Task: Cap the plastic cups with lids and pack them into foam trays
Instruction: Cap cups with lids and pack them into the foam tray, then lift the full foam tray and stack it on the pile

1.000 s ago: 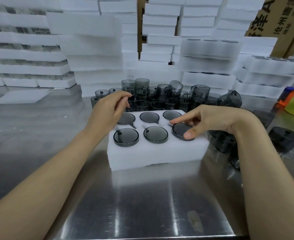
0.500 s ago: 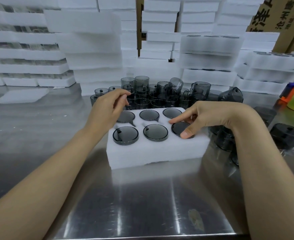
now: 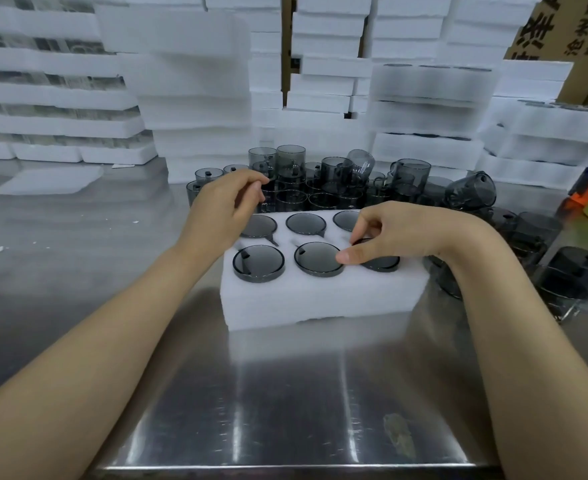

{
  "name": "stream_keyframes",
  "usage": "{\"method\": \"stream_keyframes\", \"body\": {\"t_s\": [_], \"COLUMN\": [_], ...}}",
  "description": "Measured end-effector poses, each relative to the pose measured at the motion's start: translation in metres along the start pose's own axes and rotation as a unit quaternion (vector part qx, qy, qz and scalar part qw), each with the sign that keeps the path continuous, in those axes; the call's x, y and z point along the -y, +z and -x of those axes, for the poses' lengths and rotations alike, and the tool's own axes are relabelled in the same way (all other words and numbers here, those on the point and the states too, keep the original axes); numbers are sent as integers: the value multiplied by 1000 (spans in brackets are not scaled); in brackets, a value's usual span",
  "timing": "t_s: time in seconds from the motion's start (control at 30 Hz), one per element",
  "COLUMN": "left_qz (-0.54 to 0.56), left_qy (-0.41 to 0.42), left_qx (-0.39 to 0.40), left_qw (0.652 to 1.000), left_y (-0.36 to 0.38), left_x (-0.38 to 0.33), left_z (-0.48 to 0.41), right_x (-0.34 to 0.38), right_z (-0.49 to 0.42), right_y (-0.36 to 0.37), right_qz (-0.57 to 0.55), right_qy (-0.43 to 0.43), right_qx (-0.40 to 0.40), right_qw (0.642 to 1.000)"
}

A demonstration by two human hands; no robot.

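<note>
A white foam tray sits at the centre of the steel table, all six of its pockets filled with smoky grey capped cups in two rows of three. The right hand is over the pocket at the tray's 4 o'clock; its thumb and curled fingers pinch the front-right lid, and the thumb tip lies just beside the middle cup's rim. The left hand hovers over the tray's 10 o'clock corner, fingers curled with the thumb close to the forefinger; whether it holds anything cannot be told. At the tray's 12 o'clock crowd the loose cups, uncapped; more capped cups lie at 3 o'clock. Foam stacks wall the far side. At 1 o'clock a cardboard carton bears black Chinese characters, cut off by the frame; the small ones seem to start 沧州.
</note>
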State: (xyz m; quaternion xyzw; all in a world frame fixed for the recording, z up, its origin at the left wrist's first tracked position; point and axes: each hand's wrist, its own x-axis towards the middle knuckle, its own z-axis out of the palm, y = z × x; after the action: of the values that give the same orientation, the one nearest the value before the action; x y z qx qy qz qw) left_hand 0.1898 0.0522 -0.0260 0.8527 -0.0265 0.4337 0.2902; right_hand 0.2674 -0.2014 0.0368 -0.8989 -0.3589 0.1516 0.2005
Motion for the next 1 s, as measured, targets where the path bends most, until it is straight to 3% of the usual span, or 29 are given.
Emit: {"method": "stream_keyframes", "body": {"t_s": [0.13, 0.43, 0.6, 0.7, 0.77, 0.87, 1.0], "left_qz": [-3, 3, 39, 116, 155, 187, 200], "left_qy": [-1, -16, -47, -101, -139, -186, -219], "left_qx": [3, -5, -39, -107, -139, -181, -235], "left_qw": [1000, 1000, 997, 982, 968, 947, 926], "left_y": [0, -1, 1, 3, 5, 7, 7], "left_x": [0, -2, -2, 0, 3, 10, 14], "left_z": [0, 2, 2, 5, 7, 6, 1], "right_x": [6, 1, 13, 27, 32, 42, 47], "right_z": [-1, 0, 7, 12, 14, 17, 21], "right_y": [1, 4, 4, 13, 25, 40, 39], "right_qz": [30, -51, -53, -1, 100, 243, 242], "right_qy": [4, -37, -157, -165, -146, -150, -170], "right_qx": [21, -20, -12, 72, 94, 55, 25], "right_qw": [999, 998, 986, 984, 980, 957, 955]}}
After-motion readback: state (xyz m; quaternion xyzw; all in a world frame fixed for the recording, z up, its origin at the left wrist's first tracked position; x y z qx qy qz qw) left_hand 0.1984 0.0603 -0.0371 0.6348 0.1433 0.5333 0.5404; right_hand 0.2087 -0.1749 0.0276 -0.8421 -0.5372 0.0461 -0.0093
